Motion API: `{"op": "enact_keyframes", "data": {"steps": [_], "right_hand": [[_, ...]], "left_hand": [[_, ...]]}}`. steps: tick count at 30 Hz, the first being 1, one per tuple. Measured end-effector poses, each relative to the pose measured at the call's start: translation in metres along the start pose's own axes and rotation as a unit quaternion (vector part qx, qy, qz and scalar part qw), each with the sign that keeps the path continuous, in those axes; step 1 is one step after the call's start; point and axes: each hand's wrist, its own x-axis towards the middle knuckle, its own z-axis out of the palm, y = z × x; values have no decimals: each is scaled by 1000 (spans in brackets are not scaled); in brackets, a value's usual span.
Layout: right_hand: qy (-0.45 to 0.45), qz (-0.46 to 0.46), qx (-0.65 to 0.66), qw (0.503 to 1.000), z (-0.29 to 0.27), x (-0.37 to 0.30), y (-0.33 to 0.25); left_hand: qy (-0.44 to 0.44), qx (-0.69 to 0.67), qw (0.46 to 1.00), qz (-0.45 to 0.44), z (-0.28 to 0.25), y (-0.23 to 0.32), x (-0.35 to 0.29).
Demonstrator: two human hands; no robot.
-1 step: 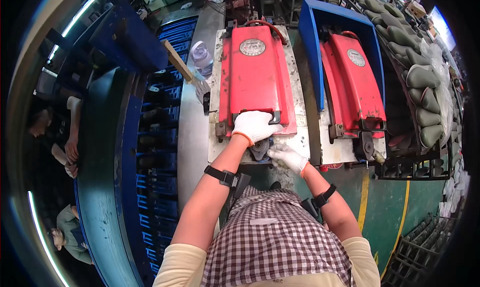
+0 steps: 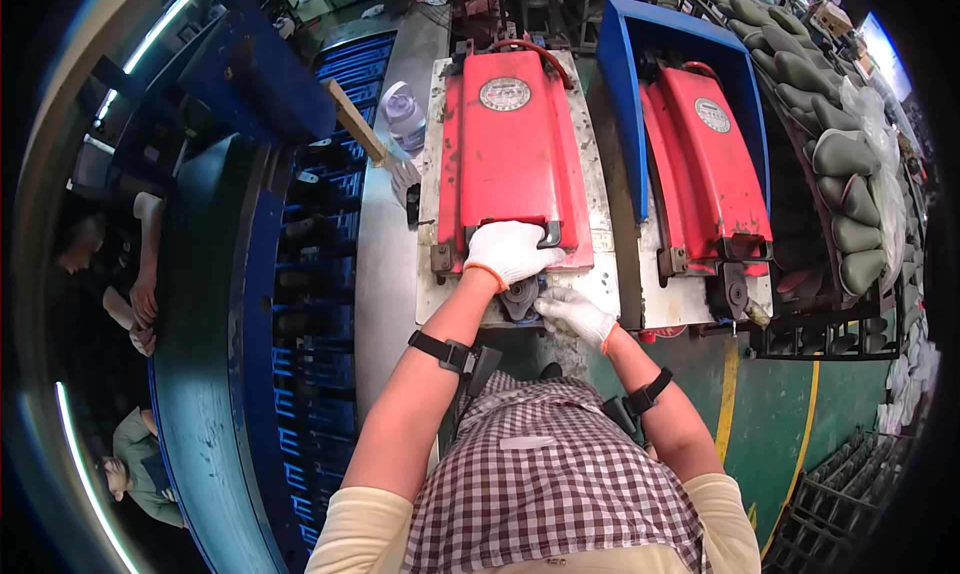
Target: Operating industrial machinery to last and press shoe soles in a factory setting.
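Observation:
A red machine cover (image 2: 508,154) with a round label lies closed on a worn white plate in front of me. My left hand (image 2: 508,254), in a white glove with an orange cuff, is wrapped over the black handle (image 2: 549,236) at the cover's near edge. Just below it sits a dark round latch piece (image 2: 520,299). At the right side of that piece is my right hand (image 2: 577,314), gloved alike, its fingers drawn together and their tips touching there. What they pinch, if anything, is hidden.
A second red-covered machine (image 2: 705,164) stands to the right within a blue hood (image 2: 628,104). Left of me are a metal ledge with a clear bottle (image 2: 403,114) and a blue slatted conveyor (image 2: 320,244). Grey-green moulded pads (image 2: 848,154) fill a far-right rack. People work at far left.

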Motion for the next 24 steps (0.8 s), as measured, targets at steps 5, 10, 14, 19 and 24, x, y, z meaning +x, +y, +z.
{"op": "enact_keyframes", "data": {"steps": [5, 10, 14, 19, 24], "right_hand": [[-15, -3, -5, 1000, -1, 1, 0], [5, -5, -16, 1000, 2, -2, -3], [4, -17, -10, 1000, 2, 0, 1], [32, -80, -68, 994, 4, 1, 7], [25, -61, -36, 997, 6, -4, 2]], "left_hand": [[2, 5, 1000, -4, 0, 0, 0], [9, 3, 1000, 0, 1, -1, -1], [14, 0, 1000, 1, 2, 0, -2], [17, 1, 1000, 2, 4, -1, -2], [25, -2, 1000, 5, 4, -1, -3]]}}
